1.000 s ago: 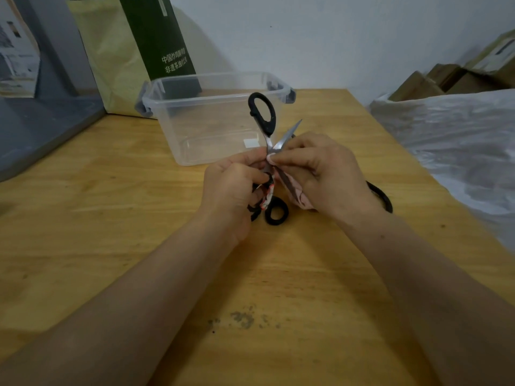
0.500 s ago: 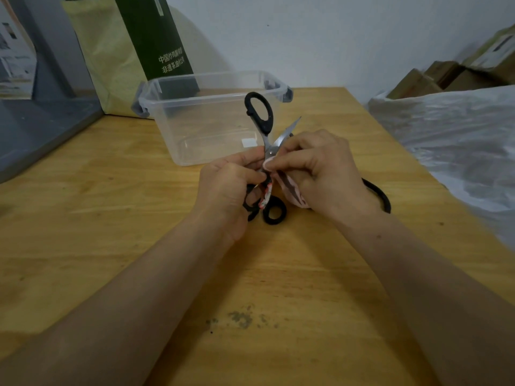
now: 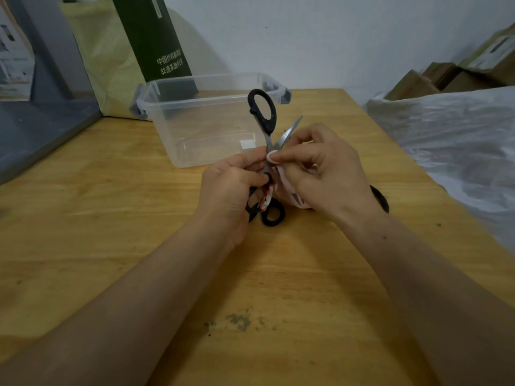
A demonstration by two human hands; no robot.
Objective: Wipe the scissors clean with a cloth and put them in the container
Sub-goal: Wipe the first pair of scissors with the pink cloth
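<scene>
Left hand (image 3: 231, 188) grips the scissors (image 3: 268, 128) by a handle, right hand (image 3: 320, 174) pinching cloth (image 3: 284, 186) onto them.

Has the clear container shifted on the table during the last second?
No. The container sits in the same spot, and its back rim overlaps the green bag just as before. Only the camera view drifts slightly.

Shiny metal scissors (image 3: 268, 140), clear plastic container (image 3: 195, 129), matt wooden table (image 3: 111, 218).

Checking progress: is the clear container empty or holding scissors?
Empty: the container shows only a bare floor and a white label; the left hand holds the scissors.
</scene>
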